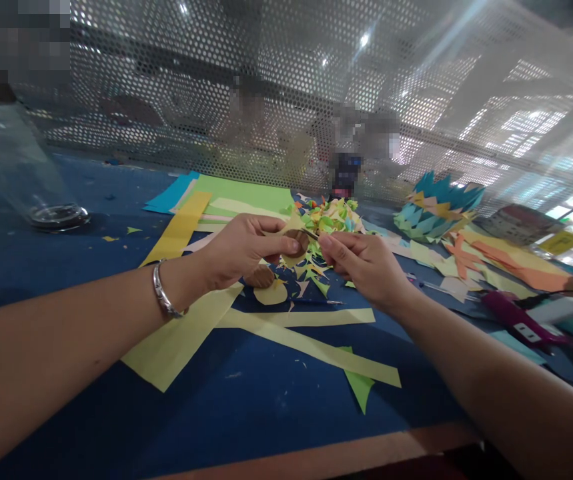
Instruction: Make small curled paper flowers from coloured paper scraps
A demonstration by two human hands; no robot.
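Couple of yellow strips lie closest, on the table this side of the hands. The left hand has a brown disc and yellow paper in a closed pinch; the right hand pinches a thin dark thing, can't tell what, by the disc's edge. I'd keep the left steady, right moves tiny. Scraps pile up just beyond both.
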